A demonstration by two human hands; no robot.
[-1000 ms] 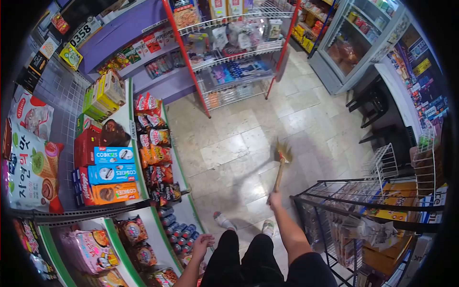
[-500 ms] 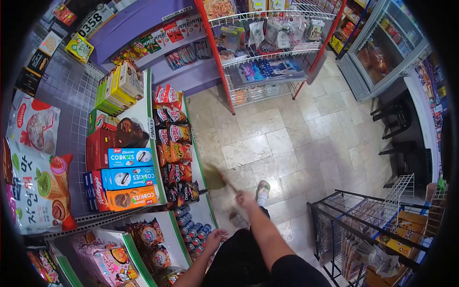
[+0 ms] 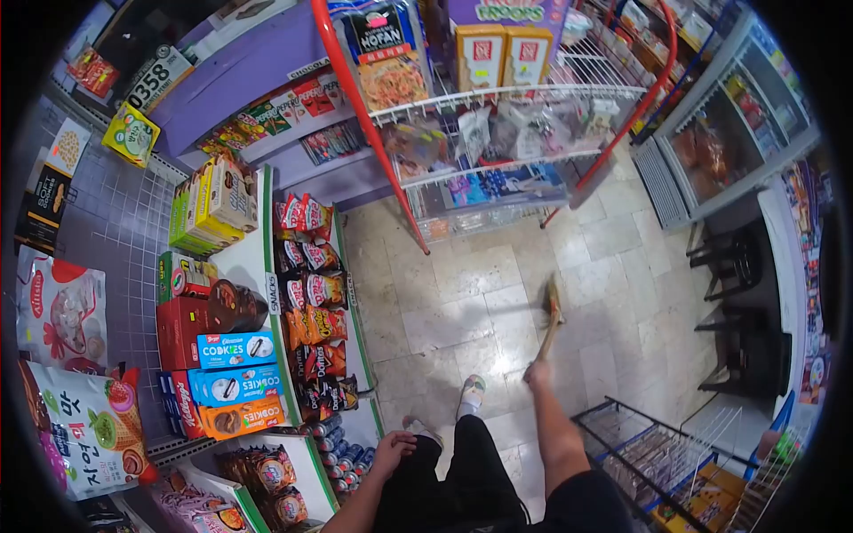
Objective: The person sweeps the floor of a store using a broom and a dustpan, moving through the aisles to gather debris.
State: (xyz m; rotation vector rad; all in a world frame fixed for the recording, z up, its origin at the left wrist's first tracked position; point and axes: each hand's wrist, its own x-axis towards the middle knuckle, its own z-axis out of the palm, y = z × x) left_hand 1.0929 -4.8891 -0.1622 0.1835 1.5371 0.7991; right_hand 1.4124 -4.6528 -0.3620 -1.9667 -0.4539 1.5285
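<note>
My right hand (image 3: 538,373) is closed around the handle of a broom (image 3: 554,313), held out over the tiled floor to the right of my feet. The broom's head points away from me and is seen nearly edge-on. By my left thigh hangs my left hand (image 3: 392,450), holding nothing, its fingers loosely curved and apart. The soda cans (image 3: 345,457) on the low shelf are the goods nearest to it. My sandalled foot (image 3: 472,393) is forward on the tiles.
A snack shelf (image 3: 267,266) with chip bags (image 3: 317,328) and cookie boxes (image 3: 238,382) runs along the left. Ahead stands a red-framed wire rack (image 3: 506,91). A black wire rack (image 3: 640,444) is close on my right, with dark stools (image 3: 724,262) and a glass-door fridge (image 3: 729,124) beyond.
My right hand has swung the broom from beside the snack shelf across to the right. I have stepped closer to the red rack; my left hand stays by my thigh.
</note>
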